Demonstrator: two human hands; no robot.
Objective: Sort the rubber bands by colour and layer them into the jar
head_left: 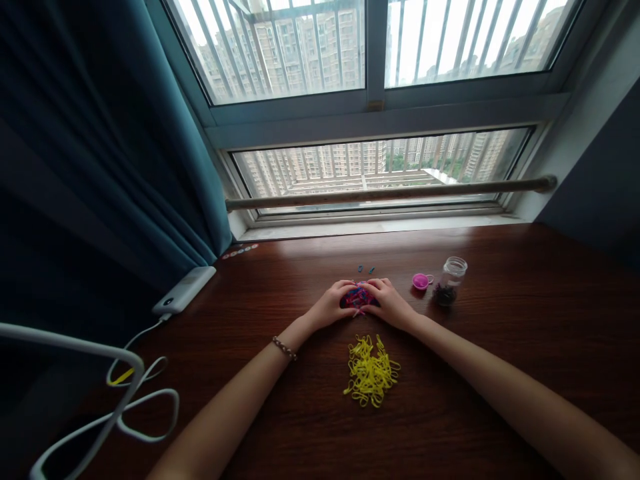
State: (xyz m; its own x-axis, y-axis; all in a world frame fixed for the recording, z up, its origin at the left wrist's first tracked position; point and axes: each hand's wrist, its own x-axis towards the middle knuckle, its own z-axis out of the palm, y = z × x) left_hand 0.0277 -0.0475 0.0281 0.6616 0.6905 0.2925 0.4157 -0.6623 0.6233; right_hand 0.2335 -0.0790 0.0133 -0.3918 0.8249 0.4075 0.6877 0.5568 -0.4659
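On the dark wooden table, a heap of pink, blue and purple rubber bands (359, 299) lies between my two hands. My left hand (331, 301), with a chain bracelet (284, 348) on its wrist, curves round the heap's left side. From the right, my right hand (393, 303) curls round the other side, so the fingertips of both almost meet. The fingers hide parts of the heap. Closer to me lies a loose pile of yellow rubber bands (371, 371), touched by neither hand. Two small blue bands (365, 269) rest beyond my fingers.
To the right stand a clear jar (450, 281) with dark bits inside and a pink lid (421, 282). A white power bank (185, 291) with a white cable (145, 333) sits at the left by the blue curtain (165, 133). A window with a rail (390, 195) is behind.
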